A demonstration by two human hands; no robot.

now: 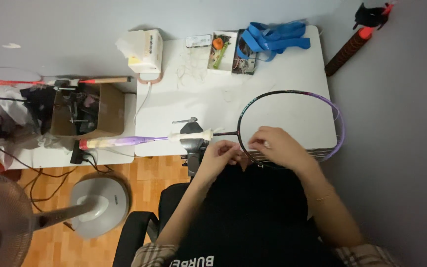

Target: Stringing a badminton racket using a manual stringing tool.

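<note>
Both hands pinch string at the racket [292, 94] frame's near edge: left hand [222, 153] toward the handle, right hand [275, 146] over the head.

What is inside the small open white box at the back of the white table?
The small open white box holds a round orange object and a green stick-like item. Whatever lies beneath them is hidden.

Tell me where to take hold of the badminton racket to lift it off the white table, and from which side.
Probably best to grip the badminton racket by its pale wrapped handle, coming from the left end: it juts out sideways past the small vise, bare and easy to close a fist around. The hoop end is crowded by the left hand and right hand at the strings.
</note>
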